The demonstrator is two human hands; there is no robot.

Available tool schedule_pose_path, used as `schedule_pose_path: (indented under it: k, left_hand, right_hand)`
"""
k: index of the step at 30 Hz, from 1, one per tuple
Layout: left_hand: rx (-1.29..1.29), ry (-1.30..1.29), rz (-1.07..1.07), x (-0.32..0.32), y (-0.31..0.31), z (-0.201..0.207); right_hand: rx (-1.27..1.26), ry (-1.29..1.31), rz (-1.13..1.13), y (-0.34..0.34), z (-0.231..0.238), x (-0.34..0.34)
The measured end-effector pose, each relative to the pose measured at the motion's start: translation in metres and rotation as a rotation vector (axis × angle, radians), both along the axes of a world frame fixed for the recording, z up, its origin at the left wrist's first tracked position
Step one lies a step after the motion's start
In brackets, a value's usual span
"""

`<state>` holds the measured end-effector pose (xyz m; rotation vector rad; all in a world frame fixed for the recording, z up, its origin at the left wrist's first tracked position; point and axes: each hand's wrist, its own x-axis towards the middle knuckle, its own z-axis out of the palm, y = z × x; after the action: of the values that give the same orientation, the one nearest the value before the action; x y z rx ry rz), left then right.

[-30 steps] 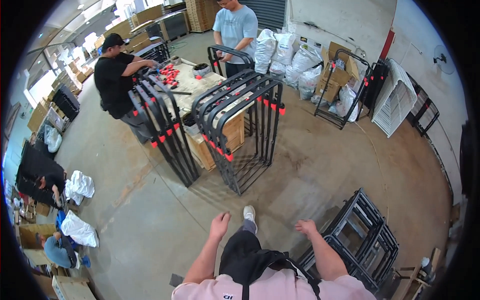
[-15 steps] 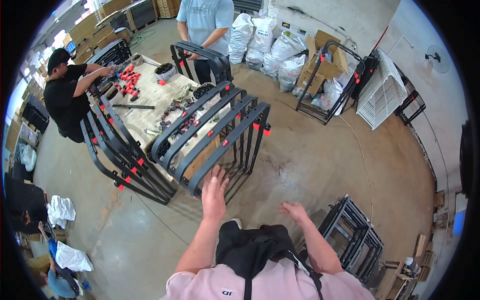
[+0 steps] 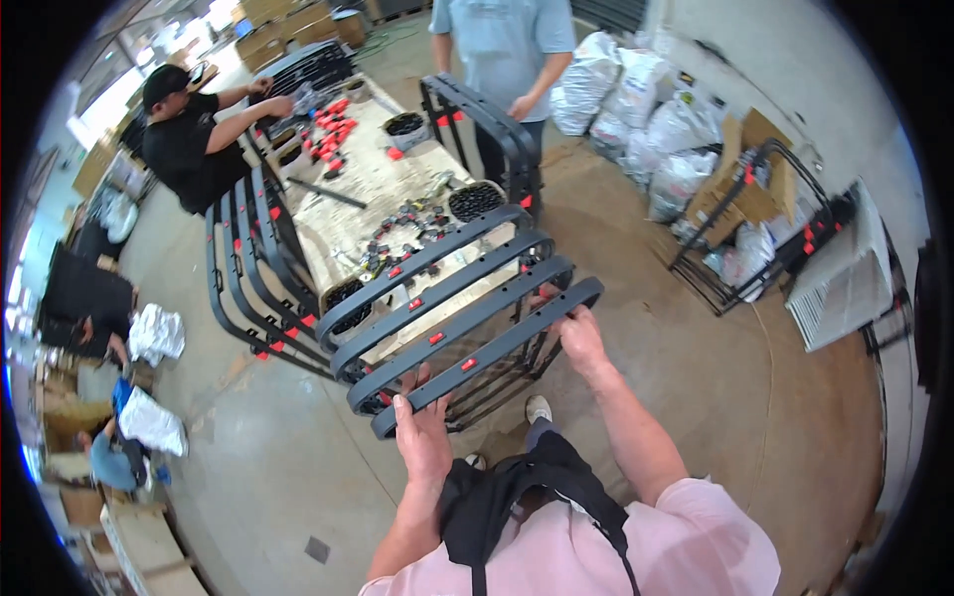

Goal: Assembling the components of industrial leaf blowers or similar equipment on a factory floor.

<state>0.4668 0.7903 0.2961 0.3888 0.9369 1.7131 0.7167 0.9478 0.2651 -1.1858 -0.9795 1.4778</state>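
Several dark grey U-shaped metal tube frames with red plastic fittings lean side by side against the near end of a wooden worktable point(image 3: 383, 164). Both my hands are on the nearest tube frame point(image 3: 507, 345). My left hand point(image 3: 424, 437) is closed round its left bend, thumb on the near side and fingers partly hidden behind the tube. At the right bend, my right hand point(image 3: 582, 343) grips the same frame, its fingertips going behind the bar. The lower legs of the frames are mostly hidden beneath the top bars.
On the table lie red plastic parts point(image 3: 331, 129), small loose fittings point(image 3: 412, 230) and tubs of black parts point(image 3: 475, 202). More frames point(image 3: 248, 248) lean on its left side. One co-worker stands at left, another beyond a frame point(image 3: 487, 109). White sacks point(image 3: 646, 99) line the wall.
My right hand has come up from beside my body onto the nearest frame's right end. My left hand has closed round the left bend. The view has swung, shifting the table rightward.
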Motion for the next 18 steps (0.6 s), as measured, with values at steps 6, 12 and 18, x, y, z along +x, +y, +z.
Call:
schedule_pose_path:
  k: [6, 12, 18]
  left_hand:
    - [-0.018, -0.041, 0.164, 0.016, 0.032, 0.013]
    - [0.143, -0.247, 0.331, -0.012, 0.038, 0.014]
    - [0.212, -0.337, 0.391, -0.036, 0.031, 0.004]
  right_hand:
    - [-0.037, 0.06, 0.195, 0.04, 0.005, 0.024]
    - [-0.064, 0.163, 0.403, 0.04, -0.007, 0.011]
    - [0.003, 0.221, 0.506, 0.041, 0.007, -0.01]
